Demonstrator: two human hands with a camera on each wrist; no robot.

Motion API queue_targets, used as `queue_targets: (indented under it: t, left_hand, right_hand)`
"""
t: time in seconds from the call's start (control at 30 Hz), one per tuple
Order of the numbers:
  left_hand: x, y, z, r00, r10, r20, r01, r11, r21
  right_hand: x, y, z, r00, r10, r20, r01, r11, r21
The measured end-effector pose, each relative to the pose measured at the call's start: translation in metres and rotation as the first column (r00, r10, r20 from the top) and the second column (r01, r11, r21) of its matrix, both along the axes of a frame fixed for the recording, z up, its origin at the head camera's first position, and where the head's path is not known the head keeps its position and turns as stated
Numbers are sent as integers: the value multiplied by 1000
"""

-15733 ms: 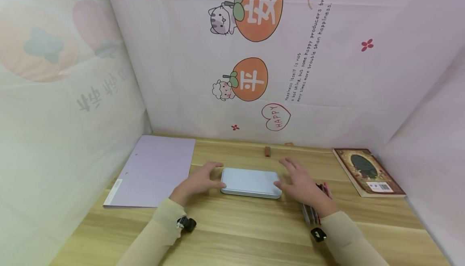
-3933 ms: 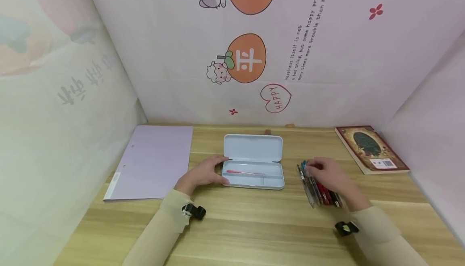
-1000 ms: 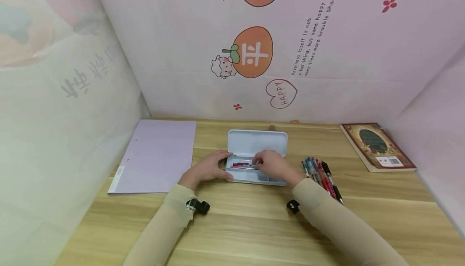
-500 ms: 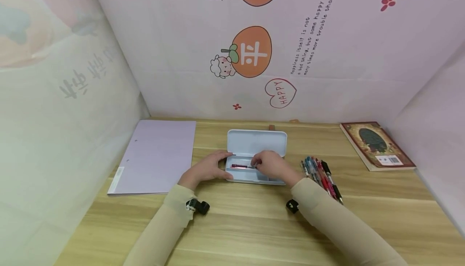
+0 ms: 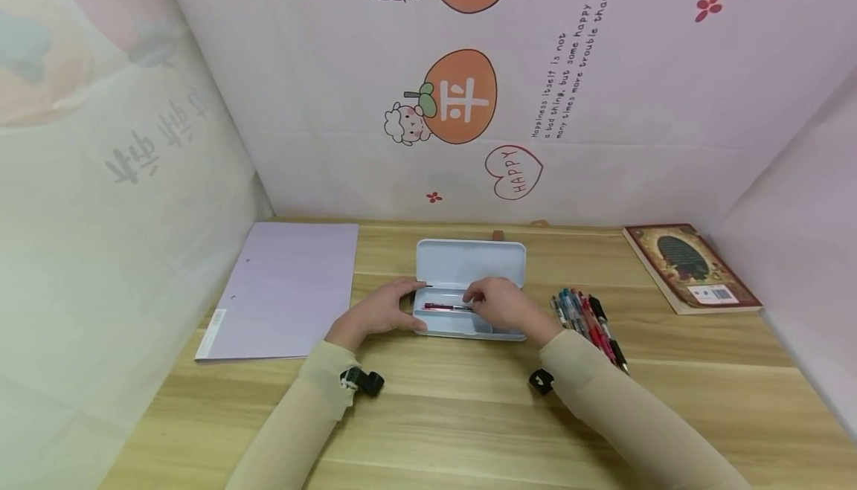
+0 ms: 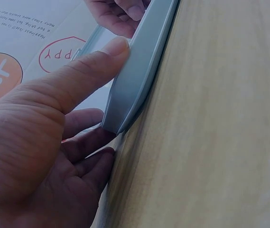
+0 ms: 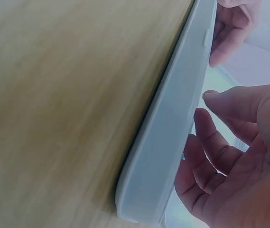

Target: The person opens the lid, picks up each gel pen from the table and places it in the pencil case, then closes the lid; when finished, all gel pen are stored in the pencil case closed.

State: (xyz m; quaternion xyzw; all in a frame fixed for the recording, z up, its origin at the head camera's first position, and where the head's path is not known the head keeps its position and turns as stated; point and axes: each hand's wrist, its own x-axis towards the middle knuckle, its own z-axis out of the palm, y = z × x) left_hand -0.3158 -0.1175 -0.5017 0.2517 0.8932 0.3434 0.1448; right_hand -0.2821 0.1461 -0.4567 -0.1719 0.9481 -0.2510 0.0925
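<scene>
A pale blue pencil case [image 5: 469,261] stands with its lid up on the wooden table. My left hand [image 5: 378,311] grips its left end, the thumb on the front rim and the fingers around the end, as the left wrist view also shows. A dark red pen [image 5: 440,307] lies in the long rear compartment. My right hand [image 5: 501,302] is over the right part of the case, fingers bent loosely down inside. In the right wrist view its thumb and fingertips [image 7: 203,116] stand apart with nothing visible between them. The right end of the pen is hidden by this hand.
Several pens [image 5: 589,323] lie in a bundle right of the case, near my right forearm. A lilac folder [image 5: 288,289] lies at the left, a book [image 5: 692,267] at the far right. Behind the lid sits a small reddish-brown block [image 5: 498,236]. Fabric-covered walls enclose the table.
The case, closed at first, now has its lid raised. My right hand has moved from the pen bundle into the case, where a dark red pen now lies; its fingers have loosened. Left hand stays.
</scene>
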Motion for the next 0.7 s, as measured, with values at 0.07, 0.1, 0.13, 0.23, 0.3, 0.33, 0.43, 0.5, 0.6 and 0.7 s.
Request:
queue_targets:
  t: [0.07,0.1,0.13,0.23,0.3,0.33,0.43,0.5,0.6,0.7]
  left_hand:
    - [0,0,0,1000,-3,3,3,1000,-7]
    - [0,0,0,1000,-7,2,7,1000,-7]
    - [0,0,0,1000,-9,3,9,1000,-9]
    - [0,0,0,1000,-15,-3,15,1000,-4]
    - [1,0,1,1000,-19,-10,19,1000,6]
    - [1,0,1,1000,-20,-12,20,1000,5]
    - [1,0,1,1000,-23,-16,23,1000,3]
    - [1,0,1,1000,-24,-17,24,1000,-2]
    - [1,-1,0,1000,-24,-17,24,1000,0]
    - [1,-1,-1,999,-25,-22,25,1000,3]
  right_hand:
    - [1,2,1,1000,8,-5,-8,1000,-5]
    - [2,4,1,1000,11,-5,-12,1000,-7]
    - [2,5,2,1000,15,-11,-15,1000,-9]
    - [5,9,3,1000,25,-19,-25,999,-24]
    - [7,13,3,999,25,-22,-25,999,-35]
    - [8,15,4,999,22,-23,-23,999,-43]
    - [12,24,4,999,16,-30,-18,998,-63]
    - [15,30,6,1000,0,-23,-2,997,-81]
    - [20,42,9,999,-27,-22,25,995,-98]
    - [26,56,13,998,-63,-22,61,992,-110]
